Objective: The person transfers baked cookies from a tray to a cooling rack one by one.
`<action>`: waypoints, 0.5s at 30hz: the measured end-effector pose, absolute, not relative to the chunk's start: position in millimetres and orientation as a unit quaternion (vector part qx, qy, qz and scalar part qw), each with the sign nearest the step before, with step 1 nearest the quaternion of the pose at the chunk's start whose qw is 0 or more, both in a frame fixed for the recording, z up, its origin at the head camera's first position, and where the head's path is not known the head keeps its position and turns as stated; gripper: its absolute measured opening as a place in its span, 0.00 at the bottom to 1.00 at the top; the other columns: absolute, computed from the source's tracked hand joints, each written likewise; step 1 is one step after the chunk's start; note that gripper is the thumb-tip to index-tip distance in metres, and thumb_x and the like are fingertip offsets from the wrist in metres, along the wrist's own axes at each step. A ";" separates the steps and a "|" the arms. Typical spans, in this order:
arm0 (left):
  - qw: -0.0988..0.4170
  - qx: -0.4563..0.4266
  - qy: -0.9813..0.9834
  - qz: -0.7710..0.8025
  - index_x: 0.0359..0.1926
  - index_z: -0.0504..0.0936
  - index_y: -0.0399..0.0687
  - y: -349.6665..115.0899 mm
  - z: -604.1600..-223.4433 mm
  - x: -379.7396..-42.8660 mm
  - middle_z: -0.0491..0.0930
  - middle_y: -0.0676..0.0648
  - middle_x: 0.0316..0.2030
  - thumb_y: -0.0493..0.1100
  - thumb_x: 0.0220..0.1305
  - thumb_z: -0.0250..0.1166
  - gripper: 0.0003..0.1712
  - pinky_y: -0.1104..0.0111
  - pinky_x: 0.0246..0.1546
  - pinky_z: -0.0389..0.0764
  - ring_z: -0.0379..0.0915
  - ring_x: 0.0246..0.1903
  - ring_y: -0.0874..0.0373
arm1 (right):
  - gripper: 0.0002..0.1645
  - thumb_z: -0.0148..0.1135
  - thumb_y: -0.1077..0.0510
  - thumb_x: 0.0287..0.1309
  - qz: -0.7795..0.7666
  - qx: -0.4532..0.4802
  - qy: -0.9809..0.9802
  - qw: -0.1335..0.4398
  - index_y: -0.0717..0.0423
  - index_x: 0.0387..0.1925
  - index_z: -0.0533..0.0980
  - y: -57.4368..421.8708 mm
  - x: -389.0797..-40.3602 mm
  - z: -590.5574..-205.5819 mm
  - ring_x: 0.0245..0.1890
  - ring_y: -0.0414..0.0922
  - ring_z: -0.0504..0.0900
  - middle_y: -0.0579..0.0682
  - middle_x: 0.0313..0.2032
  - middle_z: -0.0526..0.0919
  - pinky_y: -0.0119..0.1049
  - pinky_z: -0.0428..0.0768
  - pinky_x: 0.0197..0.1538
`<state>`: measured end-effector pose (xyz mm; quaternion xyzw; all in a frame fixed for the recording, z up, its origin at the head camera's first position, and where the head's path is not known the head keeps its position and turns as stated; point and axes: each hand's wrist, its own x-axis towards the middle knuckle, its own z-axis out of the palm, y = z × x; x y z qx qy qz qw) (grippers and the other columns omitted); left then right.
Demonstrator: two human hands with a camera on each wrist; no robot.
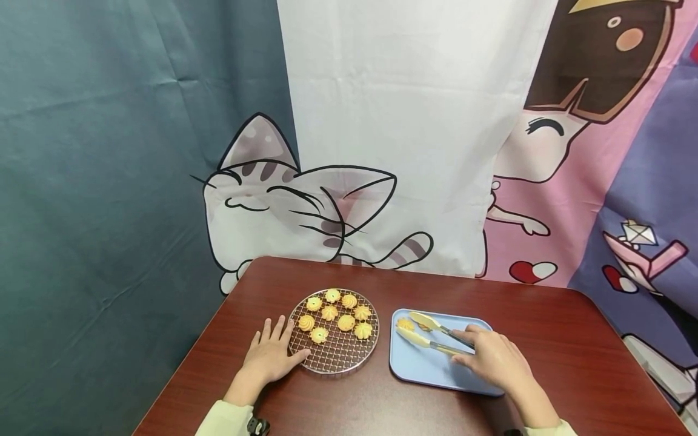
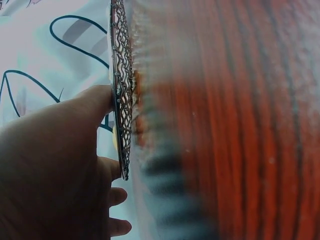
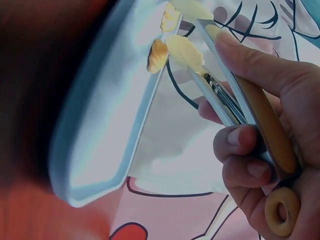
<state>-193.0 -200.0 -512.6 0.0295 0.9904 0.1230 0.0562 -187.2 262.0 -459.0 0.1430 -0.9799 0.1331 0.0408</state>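
My left hand [image 1: 269,358] lies at the left edge of a round wire cooling rack [image 1: 339,356], fingers mostly straight and spread, thumb and index finger at the rim. Several golden piped cookies [image 1: 329,312] sit on the rack, mostly toward its far half. With curled fingers, my right hand [image 1: 500,360] grips a pair of tongs [image 3: 184,54] over a light blue tray [image 1: 425,367]. The tongs' pale yellow tips stand apart, close to two cookies at the tray's far left; one cookie [image 1: 405,324] shows clearly, the other [image 3: 158,56] is partly hidden in the head view.
Rack and tray stand side by side on a reddish-brown table [image 1: 371,406], with a gap between them. Behind the table hangs a curtain [image 1: 403,121] printed with a cartoon cat and a cartoon figure.
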 end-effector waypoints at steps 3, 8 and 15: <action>0.057 0.030 0.991 0.122 0.78 0.59 0.42 -199.9 -512.4 -193.4 0.52 0.35 0.78 0.72 0.66 0.57 0.52 0.35 0.72 0.48 0.40 0.76 0.29 | 0.31 0.81 0.44 0.44 0.129 0.152 -0.980 0.024 0.45 0.53 0.87 262.7 -193.8 -452.6 0.31 0.39 0.75 0.42 0.41 0.84 0.37 0.72 0.28; 0.056 0.029 0.991 0.119 0.78 0.59 0.42 -199.9 -513.7 -193.6 0.52 0.35 0.78 0.72 0.66 0.57 0.52 0.35 0.72 0.48 0.41 0.76 0.29 | 0.29 0.82 0.46 0.43 0.127 0.181 -0.975 0.011 0.48 0.50 0.88 264.6 -206.0 -440.0 0.27 0.37 0.73 0.38 0.35 0.82 0.36 0.71 0.27; 0.055 0.030 0.991 0.118 0.78 0.60 0.42 -199.6 -511.9 -193.5 0.53 0.35 0.77 0.73 0.66 0.57 0.53 0.35 0.72 0.49 0.41 0.76 0.29 | 0.27 0.82 0.49 0.43 0.126 0.208 -0.970 -0.021 0.50 0.49 0.88 268.2 -223.2 -430.6 0.26 0.38 0.70 0.37 0.28 0.75 0.36 0.70 0.29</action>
